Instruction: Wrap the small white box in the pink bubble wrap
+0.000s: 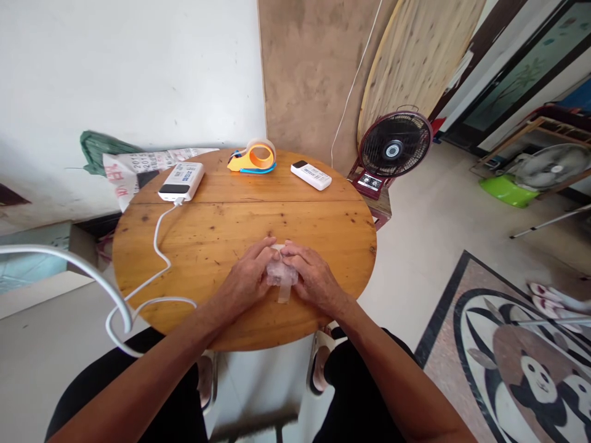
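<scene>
My left hand (247, 277) and my right hand (311, 277) meet over the near middle of a round wooden table (207, 227). Between them they pinch a small clear plastic packet (280, 275) with a strip of tape hanging from it toward me. The fingers of both hands are curled and pressed on the packet; what is inside it I cannot make out.
At the table's far side lie a white power bank (182, 180) with a white cable (159, 246) trailing off the left edge, an orange tape dispenser (253, 158) and a white remote (311, 175). A red floor fan (392, 147) stands right of the table.
</scene>
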`<state>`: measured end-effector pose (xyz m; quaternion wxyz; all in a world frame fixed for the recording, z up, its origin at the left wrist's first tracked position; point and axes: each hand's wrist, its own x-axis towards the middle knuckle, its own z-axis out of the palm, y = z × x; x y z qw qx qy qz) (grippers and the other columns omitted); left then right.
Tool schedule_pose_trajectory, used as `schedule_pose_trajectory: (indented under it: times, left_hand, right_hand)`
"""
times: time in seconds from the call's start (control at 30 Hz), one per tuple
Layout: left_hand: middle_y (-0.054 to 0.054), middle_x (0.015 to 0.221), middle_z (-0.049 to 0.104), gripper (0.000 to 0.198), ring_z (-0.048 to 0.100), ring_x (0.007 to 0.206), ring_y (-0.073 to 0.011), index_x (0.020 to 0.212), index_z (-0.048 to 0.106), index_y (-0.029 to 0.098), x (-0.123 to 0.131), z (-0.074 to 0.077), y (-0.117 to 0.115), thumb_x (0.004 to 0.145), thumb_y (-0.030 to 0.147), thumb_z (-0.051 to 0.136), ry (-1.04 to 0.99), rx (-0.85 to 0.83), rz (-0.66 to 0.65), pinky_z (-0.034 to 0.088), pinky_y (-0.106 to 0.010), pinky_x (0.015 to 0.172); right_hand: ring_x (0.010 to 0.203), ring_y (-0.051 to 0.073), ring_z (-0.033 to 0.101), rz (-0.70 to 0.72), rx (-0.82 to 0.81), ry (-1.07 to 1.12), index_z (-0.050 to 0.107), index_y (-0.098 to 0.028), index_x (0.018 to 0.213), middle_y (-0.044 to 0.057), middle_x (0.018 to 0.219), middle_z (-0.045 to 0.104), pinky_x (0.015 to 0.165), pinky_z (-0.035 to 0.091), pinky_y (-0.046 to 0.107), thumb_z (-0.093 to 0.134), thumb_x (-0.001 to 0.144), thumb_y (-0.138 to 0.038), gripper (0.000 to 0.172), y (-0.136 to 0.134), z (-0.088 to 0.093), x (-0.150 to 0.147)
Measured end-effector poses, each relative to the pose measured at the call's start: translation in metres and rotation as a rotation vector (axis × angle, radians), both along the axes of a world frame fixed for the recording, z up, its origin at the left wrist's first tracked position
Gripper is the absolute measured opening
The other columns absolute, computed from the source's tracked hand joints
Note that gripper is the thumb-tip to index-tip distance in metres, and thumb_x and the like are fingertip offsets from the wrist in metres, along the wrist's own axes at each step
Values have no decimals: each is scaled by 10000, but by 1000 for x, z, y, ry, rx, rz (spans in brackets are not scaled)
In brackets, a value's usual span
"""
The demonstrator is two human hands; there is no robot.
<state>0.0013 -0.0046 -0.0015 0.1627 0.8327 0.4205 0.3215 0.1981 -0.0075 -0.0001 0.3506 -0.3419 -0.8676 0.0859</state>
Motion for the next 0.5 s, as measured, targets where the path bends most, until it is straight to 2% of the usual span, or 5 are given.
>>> schedule_pose_trajectory:
  times: [0.13,0.2,0.33,0.43,0.5]
  left_hand:
    - [-116,1253,551,265,546,1163,-217,1020,527,192,3,3,0,788,84,460,-111,-19,-12,480,-349,925]
    - [-94,1150,598,217,578,1060,-205,1001,541,188,4,9,-2,796,130,498,-166,-32,-2,478,-323,880]
    - [-6,774,604,111,545,689,-142,858,585,172,5,22,-5,824,262,528,-195,-189,90,433,-246,630]
    - [31,625,526,212,475,575,-117,724,558,167,4,26,-4,845,328,492,-227,-363,117,365,-226,535]
    - [37,611,523,216,468,561,-116,723,564,165,3,26,-1,838,333,489,-256,-441,116,353,-223,518]
  right_hand:
    - [1205,207,534,46,-63,77,571,-216,1102,104,1238,601,1013,448,391,472,780,-47,377,4,5,1]
    - [1151,201,564,70,-151,139,583,-228,1074,86,1214,610,986,460,380,494,789,-80,333,5,12,2]
    - [920,181,625,40,-521,276,616,-197,1000,54,998,667,833,501,317,559,853,-254,169,4,27,3]
    - [777,155,607,70,-827,374,611,-169,977,22,860,651,688,494,258,623,832,-391,265,1,31,3]
    - [764,148,596,84,-901,374,605,-172,976,9,858,641,660,481,241,718,754,-406,342,0,29,2]
